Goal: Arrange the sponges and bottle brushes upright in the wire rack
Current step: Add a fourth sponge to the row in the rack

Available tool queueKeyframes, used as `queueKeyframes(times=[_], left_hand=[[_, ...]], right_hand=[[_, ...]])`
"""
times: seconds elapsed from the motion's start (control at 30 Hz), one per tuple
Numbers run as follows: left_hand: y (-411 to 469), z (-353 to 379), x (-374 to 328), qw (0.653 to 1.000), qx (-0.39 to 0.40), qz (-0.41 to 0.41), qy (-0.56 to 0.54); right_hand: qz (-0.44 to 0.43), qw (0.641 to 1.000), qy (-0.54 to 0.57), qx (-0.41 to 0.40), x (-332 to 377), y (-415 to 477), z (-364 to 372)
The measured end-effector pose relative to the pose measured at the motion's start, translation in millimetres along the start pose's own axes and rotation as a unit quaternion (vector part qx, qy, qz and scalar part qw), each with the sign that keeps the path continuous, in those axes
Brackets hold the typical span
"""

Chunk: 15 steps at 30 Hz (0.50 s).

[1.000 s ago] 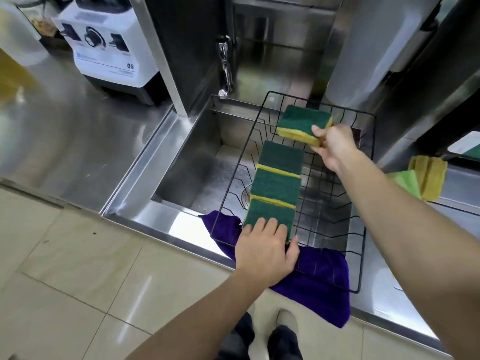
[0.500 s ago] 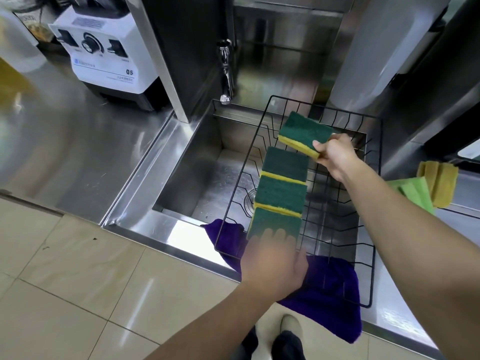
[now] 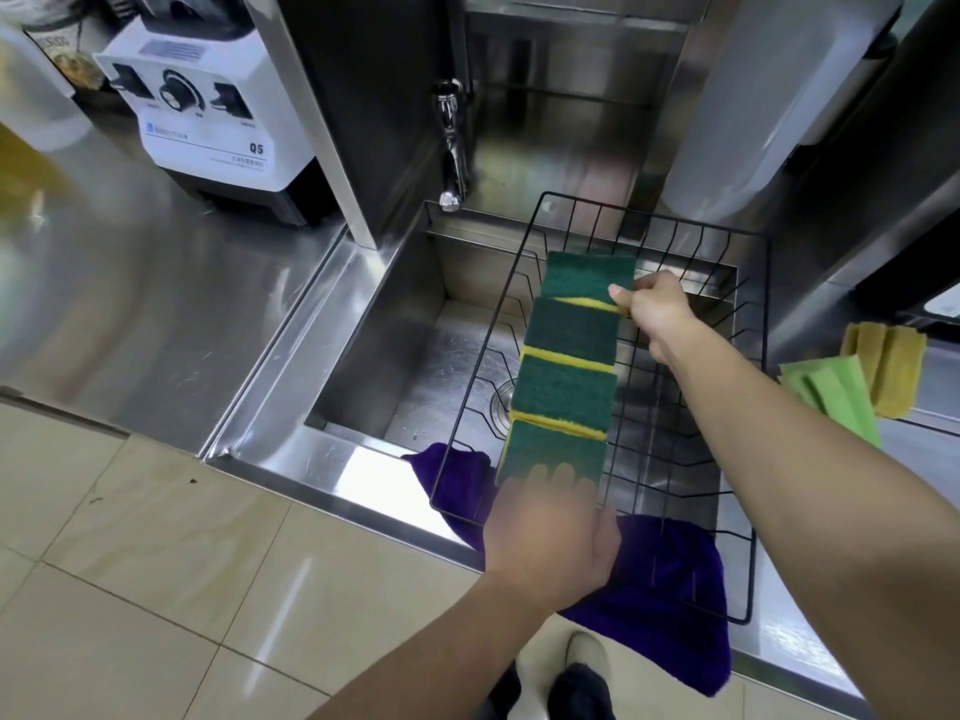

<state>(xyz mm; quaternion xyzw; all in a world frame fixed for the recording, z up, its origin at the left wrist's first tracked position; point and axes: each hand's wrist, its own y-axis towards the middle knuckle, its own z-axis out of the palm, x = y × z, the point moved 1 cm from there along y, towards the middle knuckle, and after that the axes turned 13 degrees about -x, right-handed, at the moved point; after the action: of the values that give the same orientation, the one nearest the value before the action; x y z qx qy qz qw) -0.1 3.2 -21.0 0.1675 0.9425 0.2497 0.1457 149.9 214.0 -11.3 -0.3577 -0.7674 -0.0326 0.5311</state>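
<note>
A black wire rack (image 3: 756, 439) sits over the steel sink. A row of three green-and-yellow sponges (image 3: 563, 392) stands on edge along its left side. My right hand (image 3: 655, 310) pinches a fourth sponge (image 3: 587, 277) at the far end of the row, where it touches the sponge before it. My left hand (image 3: 545, 532), blurred, rests at the near end, fingers against the closest sponge (image 3: 553, 449). No bottle brushes are visible.
A purple cloth (image 3: 665, 605) lies under the rack's near edge. More sponges, green (image 3: 831, 397) and yellow (image 3: 891, 366), lie on the counter at right. A tap (image 3: 451, 148) hangs over the sink's far left corner. A white blender base (image 3: 202, 122) stands on the left counter.
My right hand has lowered the fourth sponge from above the rack down into line at the far end of the row. My left hand shifted slightly and stays at the near end.
</note>
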Motion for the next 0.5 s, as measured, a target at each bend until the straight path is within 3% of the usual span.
queueKeyframes(times=[0.17,0.37,0.5], left_hand=[[-0.3,0.5,-0.1,1.000,-0.003,0.003,0.001],[1.3,0.2,0.5,1.000,0.007,0.004,-0.001],[2.1,0.6,0.8,1.000,0.016,0.008,0.002]], right_hand=[[-0.017,0.999,-0.035,-0.020,-8.2,-1.2,5.5],[-0.073,0.985,-0.151,0.029,-6.4,-2.8,-7.4],[-0.119,0.978,-0.169,0.027,-6.4,-17.7,-14.2]])
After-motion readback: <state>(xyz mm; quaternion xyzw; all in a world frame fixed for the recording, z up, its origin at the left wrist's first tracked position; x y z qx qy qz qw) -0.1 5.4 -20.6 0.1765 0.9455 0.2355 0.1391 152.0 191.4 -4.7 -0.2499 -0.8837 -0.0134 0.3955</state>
